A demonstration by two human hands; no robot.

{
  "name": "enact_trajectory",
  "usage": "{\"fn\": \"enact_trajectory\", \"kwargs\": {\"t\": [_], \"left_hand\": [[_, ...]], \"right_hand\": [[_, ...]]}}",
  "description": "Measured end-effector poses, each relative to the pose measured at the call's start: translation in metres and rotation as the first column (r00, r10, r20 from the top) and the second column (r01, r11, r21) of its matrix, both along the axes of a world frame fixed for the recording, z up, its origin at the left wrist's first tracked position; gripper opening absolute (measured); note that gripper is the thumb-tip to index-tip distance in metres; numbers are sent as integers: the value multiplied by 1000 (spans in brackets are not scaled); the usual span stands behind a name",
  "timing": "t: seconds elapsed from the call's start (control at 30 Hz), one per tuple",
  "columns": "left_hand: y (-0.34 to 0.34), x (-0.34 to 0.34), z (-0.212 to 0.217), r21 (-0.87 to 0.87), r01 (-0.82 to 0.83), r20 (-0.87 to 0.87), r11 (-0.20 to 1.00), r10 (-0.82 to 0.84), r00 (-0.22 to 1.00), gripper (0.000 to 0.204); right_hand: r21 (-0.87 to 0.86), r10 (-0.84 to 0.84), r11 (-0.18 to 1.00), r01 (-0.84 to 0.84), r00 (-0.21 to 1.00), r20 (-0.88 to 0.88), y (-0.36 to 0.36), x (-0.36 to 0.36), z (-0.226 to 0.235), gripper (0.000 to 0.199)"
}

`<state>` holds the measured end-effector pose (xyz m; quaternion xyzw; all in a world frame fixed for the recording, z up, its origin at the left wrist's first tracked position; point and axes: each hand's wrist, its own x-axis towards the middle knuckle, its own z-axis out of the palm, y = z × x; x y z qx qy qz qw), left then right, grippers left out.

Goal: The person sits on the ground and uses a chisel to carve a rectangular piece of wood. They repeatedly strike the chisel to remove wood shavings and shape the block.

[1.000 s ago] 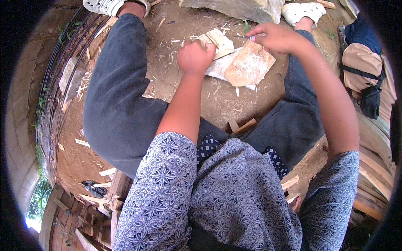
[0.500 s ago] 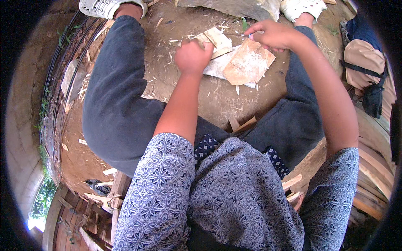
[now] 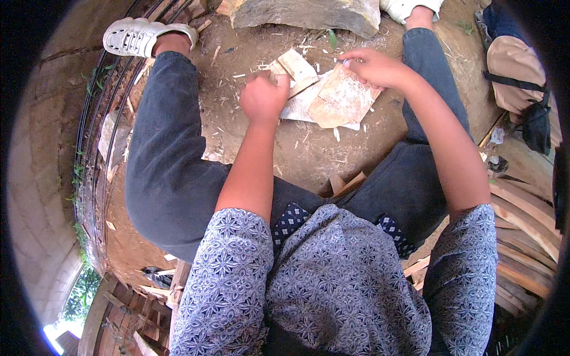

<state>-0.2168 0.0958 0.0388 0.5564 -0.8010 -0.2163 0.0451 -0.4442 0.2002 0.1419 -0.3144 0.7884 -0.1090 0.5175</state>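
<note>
My left hand (image 3: 264,98) is closed in a fist round the near left end of a pale piece of wood (image 3: 298,66); its fingertips are hidden. My right hand (image 3: 374,68) pinches a thin, dark tool (image 3: 339,60), only a bit of which shows, so its kind is unclear. That hand is over the far right part of a flat, whitish-tan slab (image 3: 341,101) with an angular near end. Beneath the slab lies another whitish flat piece (image 3: 295,110), which shows along its near edge.
A large grey stone (image 3: 306,15) lies beyond the work. Chips and shavings litter the dirt floor (image 3: 231,136) between my legs. Cut boards (image 3: 522,237) are stacked at the right. Another person's tan-clothed part (image 3: 515,68) shows at the upper right. Dark cables (image 3: 89,136) run along the left.
The whole view has shifted a little. My right hand stays by the slab's far edge, and less of its thin tool shows. My left hand keeps its fist beside the pale wood.
</note>
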Motion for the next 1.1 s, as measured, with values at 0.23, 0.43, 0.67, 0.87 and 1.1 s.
{"fn": "enact_trajectory", "kwargs": {"t": [0.23,0.43,0.67,0.87,1.1], "left_hand": [[-2,-4,21,177,72,128,981,-95,987,81],[13,-18,38,199,310,227,930,-351,908,102],[-5,-11,62,30,681,395,731,-635,664,54],[-22,-5,154,-75,837,317,542,-783,536,55],[5,8,220,-288,895,236,340,-881,410,69]], "right_hand": [[-250,-325,884,396,903,282,56,24,11,33],[-425,-459,626,654,749,478,56,28,15,31],[-452,-467,610,651,756,459,58,19,26,26],[-592,-406,573,566,824,395,54,29,34,20],[-690,-283,544,477,879,385,60,41,51,23]]}}
